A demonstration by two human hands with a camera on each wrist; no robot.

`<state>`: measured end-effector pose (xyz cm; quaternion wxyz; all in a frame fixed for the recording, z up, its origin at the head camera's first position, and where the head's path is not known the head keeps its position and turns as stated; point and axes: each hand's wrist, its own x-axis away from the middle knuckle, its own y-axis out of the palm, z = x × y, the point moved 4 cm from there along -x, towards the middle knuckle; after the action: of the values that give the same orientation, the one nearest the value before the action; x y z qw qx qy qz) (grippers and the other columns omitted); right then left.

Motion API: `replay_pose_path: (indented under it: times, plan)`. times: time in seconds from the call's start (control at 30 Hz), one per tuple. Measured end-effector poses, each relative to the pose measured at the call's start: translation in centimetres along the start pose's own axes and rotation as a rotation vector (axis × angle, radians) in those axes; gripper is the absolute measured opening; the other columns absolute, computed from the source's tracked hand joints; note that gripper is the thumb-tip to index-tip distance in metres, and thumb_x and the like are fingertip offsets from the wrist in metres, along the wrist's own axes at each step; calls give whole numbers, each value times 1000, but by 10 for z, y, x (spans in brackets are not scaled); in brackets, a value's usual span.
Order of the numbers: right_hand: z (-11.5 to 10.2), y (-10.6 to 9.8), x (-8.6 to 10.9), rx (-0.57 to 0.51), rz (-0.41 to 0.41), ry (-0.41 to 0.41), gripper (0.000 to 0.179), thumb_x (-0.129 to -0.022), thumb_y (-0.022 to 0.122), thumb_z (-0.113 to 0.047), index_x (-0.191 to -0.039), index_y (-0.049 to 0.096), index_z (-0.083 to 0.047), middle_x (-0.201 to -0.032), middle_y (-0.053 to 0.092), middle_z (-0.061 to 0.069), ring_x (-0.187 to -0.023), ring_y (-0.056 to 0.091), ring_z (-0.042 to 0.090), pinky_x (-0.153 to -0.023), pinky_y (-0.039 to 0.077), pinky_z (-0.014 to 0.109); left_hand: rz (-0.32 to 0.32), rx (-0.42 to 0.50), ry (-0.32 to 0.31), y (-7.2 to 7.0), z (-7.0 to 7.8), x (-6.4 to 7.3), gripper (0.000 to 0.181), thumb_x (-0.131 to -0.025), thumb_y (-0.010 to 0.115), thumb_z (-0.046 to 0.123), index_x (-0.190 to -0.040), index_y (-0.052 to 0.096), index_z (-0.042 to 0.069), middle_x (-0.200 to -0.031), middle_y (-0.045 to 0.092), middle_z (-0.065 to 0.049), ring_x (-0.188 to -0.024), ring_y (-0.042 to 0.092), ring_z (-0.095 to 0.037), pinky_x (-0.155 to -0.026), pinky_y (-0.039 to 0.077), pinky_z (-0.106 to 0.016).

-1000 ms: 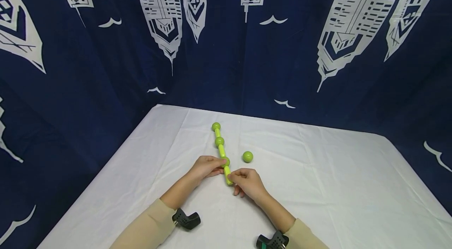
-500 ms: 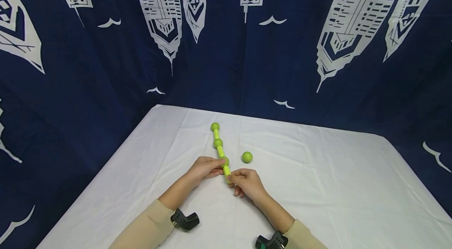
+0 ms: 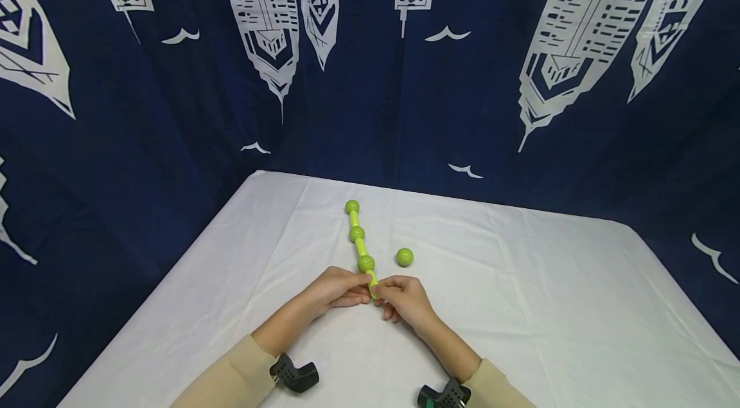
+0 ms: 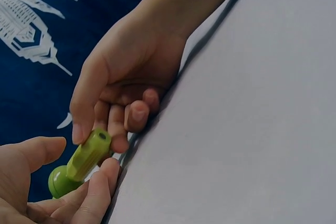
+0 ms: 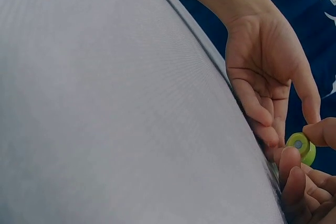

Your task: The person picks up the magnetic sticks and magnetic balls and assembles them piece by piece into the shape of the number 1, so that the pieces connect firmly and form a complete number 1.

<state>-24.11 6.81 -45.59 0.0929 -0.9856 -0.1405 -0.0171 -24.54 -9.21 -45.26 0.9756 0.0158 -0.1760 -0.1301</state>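
Observation:
A chain of light-green balls and rods, like a magnetic building toy, lies on the white cloth in the head view. Its nearest rod (image 3: 372, 277) points toward the person. My right hand (image 3: 407, 301) pinches the free end of that rod between thumb and fingers. My left hand (image 3: 341, 286) is beside the same rod. In the left wrist view, the left thumb (image 4: 44, 150) stands apart from the rod while the fingers lie under it. The chain's near ball (image 3: 366, 263) sits just beyond both hands. A round magnet-like spot shows on the rod's end face in both wrist views.
One loose green ball (image 3: 405, 257) lies right of the chain. The chain's middle ball (image 3: 356, 234) and far ball (image 3: 352, 207) reach toward the back of the table (image 3: 520, 305). A dark blue curtain (image 3: 370, 106) with white building prints hangs behind.
My left hand has come off the chain's near ball and shifted toward the person, down beside the end rod. My right hand has stayed on the rod's end.

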Motion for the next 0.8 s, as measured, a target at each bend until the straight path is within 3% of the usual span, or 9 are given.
replay_pose_path:
  times: [0.13,0.37,0.8]
  plan:
    - [0,-1,1,-7,0,-3,25,-90,65,-12,-100,66,11,-71,68,9,-43,51,8,-38,40,17,-29,3,1,8,-2,5,32,-93,67,19,-104,68,-11,-80,72,-10,-71,69,-11,-68,57,-17]
    - [-34,0,21,-16,-9,-9,21,-90,62,-4,-99,64,15,-69,67,11,-45,51,8,-41,41,16,16,8,48,15,-3,8,31,-95,64,19,-102,68,-10,-87,73,-13,-71,69,-9,-68,57,-18]
    - [-36,-1,23,-15,-34,-16,22,-90,63,-5,-101,63,15,-71,68,13,-46,52,8,-42,41,16,49,22,55,16,-6,5,29,-94,64,19,-97,69,-10,-82,73,-10,-67,68,-8,-63,56,-15]
